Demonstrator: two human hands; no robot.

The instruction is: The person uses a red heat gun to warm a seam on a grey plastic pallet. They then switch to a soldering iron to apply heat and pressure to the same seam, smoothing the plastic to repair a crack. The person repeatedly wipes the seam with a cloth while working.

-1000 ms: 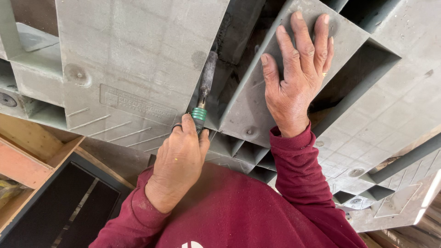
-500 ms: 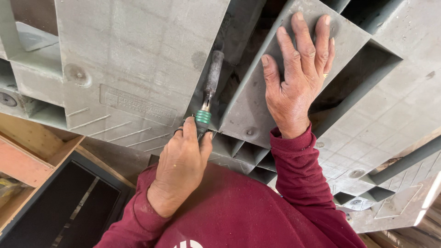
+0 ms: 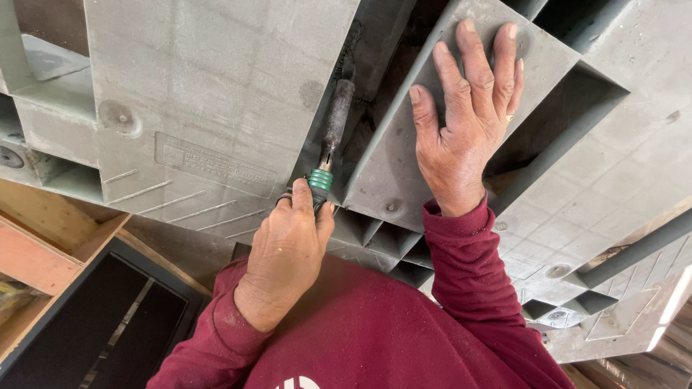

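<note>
**Tool Tip Set Into the Gap Between Two Grey Panels**

Between the two hands runs a dark gap (image 3: pixel 375 79) in the grey moulded formwork, and the tool (image 3: pixel 330 137) reaches up into it. Its green-banded handle end sits in the left hand (image 3: pixel 285 252), whose fingers are curled tight around the grip; the dark, grimy shaft slants up and slightly right from that fist, its tip lying at the shadowed edge of the gap. How far the tip goes in cannot be told.

Just right of the tool, the right hand (image 3: pixel 465 130) lies flat with fingers spread and pressed against the sloping face of a grey panel (image 3: pixel 393 162). It holds nothing. Hand and tool are near each other but apart, with the panel's edge between them. Both arms wear dark red sleeves (image 3: pixel 461 281).

Left of the tool, a broad flat panel (image 3: pixel 216 94) carries a raised rectangular plate. Open box-like recesses (image 3: pixel 555 115) in the formwork beside the right hand look dark inside; nothing in them can be made out. At lower left is a wooden frame (image 3: pixel 50 238) around a black opening.
</note>
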